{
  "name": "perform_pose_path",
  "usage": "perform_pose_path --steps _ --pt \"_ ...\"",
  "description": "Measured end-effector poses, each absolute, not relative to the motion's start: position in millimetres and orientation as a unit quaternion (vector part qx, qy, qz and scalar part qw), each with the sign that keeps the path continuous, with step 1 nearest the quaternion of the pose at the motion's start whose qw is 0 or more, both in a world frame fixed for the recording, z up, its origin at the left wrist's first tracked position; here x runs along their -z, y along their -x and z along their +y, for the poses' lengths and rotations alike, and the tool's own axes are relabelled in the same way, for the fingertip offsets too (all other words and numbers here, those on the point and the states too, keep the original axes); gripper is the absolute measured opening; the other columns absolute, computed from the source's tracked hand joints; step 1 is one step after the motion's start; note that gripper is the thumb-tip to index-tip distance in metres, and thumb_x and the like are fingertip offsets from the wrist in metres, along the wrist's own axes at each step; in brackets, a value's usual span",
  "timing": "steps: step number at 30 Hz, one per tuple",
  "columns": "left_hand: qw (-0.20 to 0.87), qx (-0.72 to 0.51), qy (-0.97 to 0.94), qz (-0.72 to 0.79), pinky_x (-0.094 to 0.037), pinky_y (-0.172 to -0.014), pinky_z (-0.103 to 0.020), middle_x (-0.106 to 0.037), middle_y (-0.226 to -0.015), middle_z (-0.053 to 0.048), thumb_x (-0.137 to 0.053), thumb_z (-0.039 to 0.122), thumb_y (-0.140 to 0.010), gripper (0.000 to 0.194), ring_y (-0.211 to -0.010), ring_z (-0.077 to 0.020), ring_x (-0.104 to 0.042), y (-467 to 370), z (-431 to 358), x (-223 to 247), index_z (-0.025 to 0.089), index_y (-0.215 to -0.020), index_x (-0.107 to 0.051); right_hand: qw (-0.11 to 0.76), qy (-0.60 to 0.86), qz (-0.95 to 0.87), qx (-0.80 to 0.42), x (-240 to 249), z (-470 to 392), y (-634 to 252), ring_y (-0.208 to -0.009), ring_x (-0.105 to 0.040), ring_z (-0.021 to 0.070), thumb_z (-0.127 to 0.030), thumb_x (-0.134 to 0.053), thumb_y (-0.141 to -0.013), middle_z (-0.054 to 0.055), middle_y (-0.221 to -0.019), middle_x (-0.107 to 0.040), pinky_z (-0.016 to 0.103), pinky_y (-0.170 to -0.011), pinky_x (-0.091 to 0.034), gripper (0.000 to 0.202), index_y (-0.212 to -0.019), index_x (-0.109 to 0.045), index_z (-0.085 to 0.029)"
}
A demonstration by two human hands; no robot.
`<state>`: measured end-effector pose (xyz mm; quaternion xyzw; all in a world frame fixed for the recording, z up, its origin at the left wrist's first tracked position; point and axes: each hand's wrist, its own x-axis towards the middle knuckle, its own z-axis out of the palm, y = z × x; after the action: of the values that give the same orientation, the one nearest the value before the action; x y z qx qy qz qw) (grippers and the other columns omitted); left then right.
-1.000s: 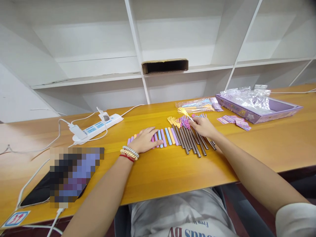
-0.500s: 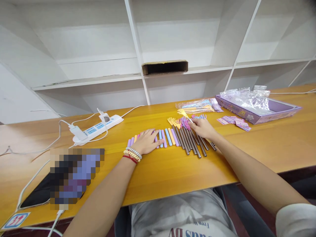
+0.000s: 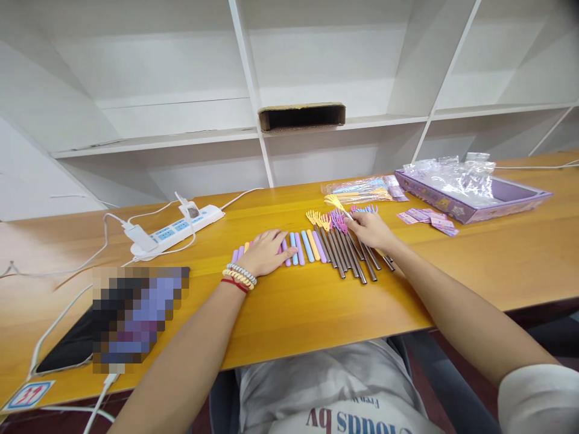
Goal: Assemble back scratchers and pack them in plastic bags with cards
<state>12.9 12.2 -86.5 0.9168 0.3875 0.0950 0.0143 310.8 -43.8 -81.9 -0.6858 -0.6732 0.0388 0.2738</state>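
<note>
My left hand lies flat with fingers apart over a row of coloured handle sleeves, in purple, blue, orange and pink. Part of the row is hidden beneath it. In my right hand a yellow-headed back scratcher is pinched near its claw, the head pointing up and left. Under that hand lies a heap of back scratchers, their metal rods towards me and their yellow, purple, pink and blue claws away from me.
A clear bag of packed back scratchers lies behind the heap. To the right are small pink cards and a purple box holding clear bags. A power strip with cables and a phone sit on the left.
My left hand has shifted very slightly left on the sleeves. The back scratcher in my right hand has barely moved. The whole view has tilted a little.
</note>
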Motion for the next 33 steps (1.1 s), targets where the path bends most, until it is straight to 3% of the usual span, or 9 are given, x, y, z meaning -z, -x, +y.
perform_pose_path --steps 11,25,30,33 --pt "0.023 -0.088 -0.919 0.385 -0.025 -0.108 -0.045 -0.043 -0.138 -0.014 -0.028 0.062 -0.086 0.066 -0.130 -0.0277 -0.035 -12.0 15.6 90.0 0.017 -0.133 -0.043 0.248 0.670 -0.699 -0.029 83.8 -46.4 -306.3 -0.052 -0.038 0.0121 -0.043 -0.047 -0.080 0.000 -0.054 -0.047 0.025 -0.053 -0.024 0.031 -0.061 -0.047 -0.019" --pt "0.035 -0.088 -0.908 0.407 -0.023 -0.108 -0.045 -0.041 -0.140 -0.013 -0.027 0.063 -0.086 0.066 -0.131 -0.0286 -0.032 -13.0 16.0 89.4 0.018 -0.131 -0.046 0.244 0.663 -0.708 -0.010 85.2 -46.1 -304.9 -0.050 -0.034 0.0112 -0.043 -0.047 -0.079 -0.002 -0.050 -0.041 0.025 -0.051 -0.021 0.033 -0.058 -0.040 -0.019" --pt "0.017 -0.140 -0.908 0.394 -0.025 -0.106 -0.045 -0.047 -0.133 -0.011 -0.032 0.057 -0.088 0.055 -0.127 -0.0264 -0.037 -13.0 16.9 88.6 0.020 -0.122 -0.052 0.243 0.667 -0.704 -0.018 84.1 -46.3 -305.7 -0.050 -0.034 0.0112 -0.042 -0.047 -0.079 -0.002 -0.051 -0.041 0.025 -0.051 -0.021 0.032 -0.058 -0.041 -0.019" --pt "0.007 -0.179 -0.909 0.375 -0.028 -0.102 -0.044 -0.055 -0.122 -0.008 -0.037 0.045 -0.089 0.038 -0.119 -0.0231 -0.045 -15.2 15.5 85.7 0.021 -0.109 -0.058 0.244 0.668 -0.703 -0.022 83.0 -46.2 -306.8 -0.050 -0.035 0.0115 -0.042 -0.047 -0.080 -0.002 -0.050 -0.040 0.025 -0.052 -0.022 0.032 -0.058 -0.043 -0.019"
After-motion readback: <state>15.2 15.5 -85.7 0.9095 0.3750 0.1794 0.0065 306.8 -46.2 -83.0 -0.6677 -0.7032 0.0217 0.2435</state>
